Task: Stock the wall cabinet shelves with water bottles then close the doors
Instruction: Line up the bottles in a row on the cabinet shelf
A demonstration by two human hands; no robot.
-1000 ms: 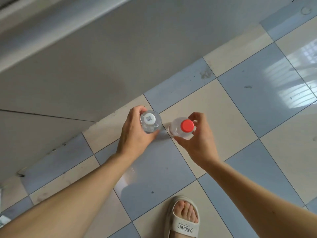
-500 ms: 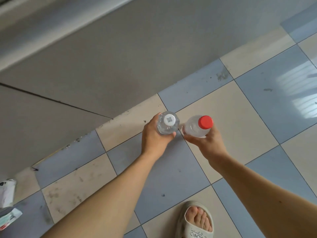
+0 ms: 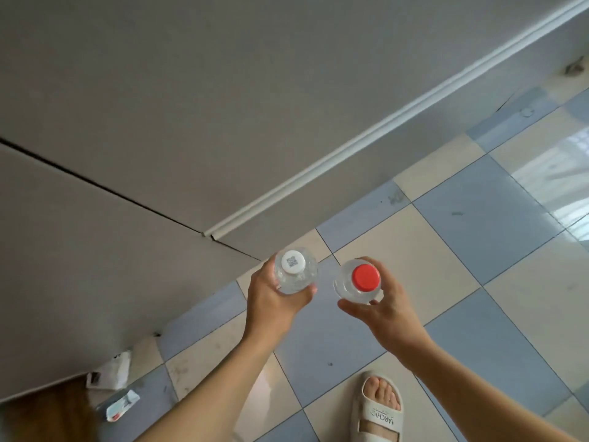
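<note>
Moved: both bottles lifted higher, toward the wall.
Left hand [image 3: 276, 298]: wraps white-capped bottle [image 3: 294, 271].
Right hand [image 3: 387, 309]: pinches red-capped bottle [image 3: 358, 282].
Handling: probably light, slick; grip mid-body.

Two clear plastic water bottles, upright, seen cap-on from above: white-capped bottle [image 3: 295, 271] just left of red-capped bottle [image 3: 358, 281], apart, both above the checkered floor tiles [image 3: 478, 234].

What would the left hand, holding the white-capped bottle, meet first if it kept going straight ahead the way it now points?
Probably the grey cabinet front. The left hand with its white-capped bottle points toward that panel, and nothing shows between them, though depth is unclear from above.
</note>
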